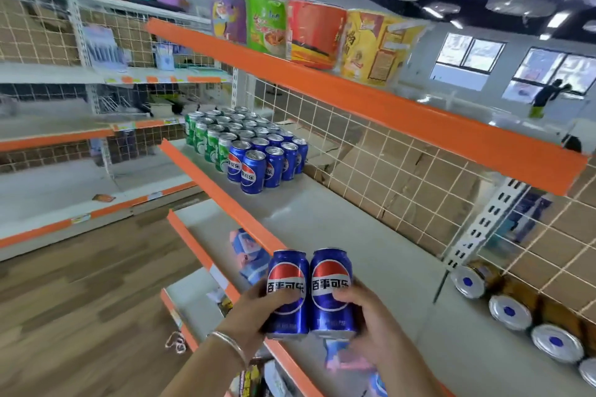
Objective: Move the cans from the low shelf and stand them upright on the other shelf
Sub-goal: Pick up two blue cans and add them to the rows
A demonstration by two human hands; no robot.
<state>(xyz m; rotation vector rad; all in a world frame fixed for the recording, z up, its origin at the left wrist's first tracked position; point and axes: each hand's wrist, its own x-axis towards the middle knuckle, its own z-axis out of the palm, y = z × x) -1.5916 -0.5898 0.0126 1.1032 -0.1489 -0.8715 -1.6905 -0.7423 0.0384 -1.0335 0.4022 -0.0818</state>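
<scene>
Cans point(309, 292) — two, blue, upright, side by side

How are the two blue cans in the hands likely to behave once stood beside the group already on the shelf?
The two blue cans look rigid and glossy, so perhaps slippery. They are taller than wide, so a nudge might tip them, and a tipped one would probably roll. The standing cans suggest they stand steady upright.

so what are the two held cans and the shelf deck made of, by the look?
Held cans: likely thin aluminium, glossy blue printed wrap; the shelved cans show silvery pull-tab tops. Shelf deck: probably painted sheet metal, matte off-white, with an orange front lip.
</scene>
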